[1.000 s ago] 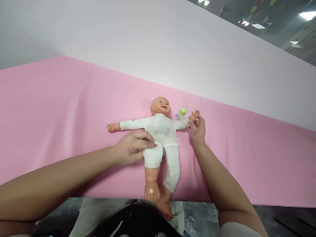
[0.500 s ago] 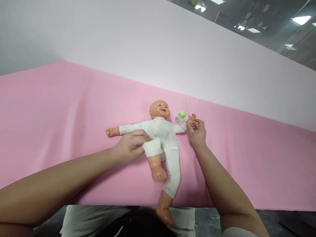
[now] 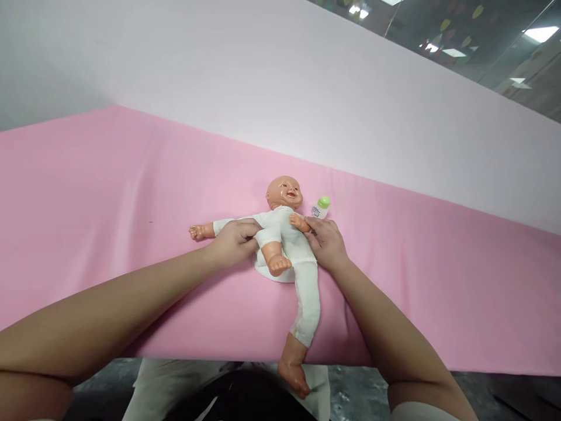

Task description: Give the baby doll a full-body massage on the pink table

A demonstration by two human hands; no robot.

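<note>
On its back on the pink-covered table lies a baby doll (image 3: 302, 251) with a white cloth body and plastic head, hands and feet. My left hand (image 3: 236, 241) is closed round one of its legs near the cuff, keeping that leg bent up over the belly. My right hand (image 3: 326, 242) grips the doll's arm by the wrist, folded across its chest. The other arm stretches out to the left, and the second leg hangs over the table's front edge. Just beyond my right hand lies a small bottle (image 3: 321, 207) with a light green cap.
The pink table cover (image 3: 460, 280) extends to both sides, with creases at left and right. A pale wall (image 3: 263, 76) rises behind it. Dark glass (image 3: 473, 41) with light reflections stands at the upper right.
My right hand has brought the doll's arm inward from the right onto its chest. My left hand has pushed the bent leg up toward the belly.
</note>
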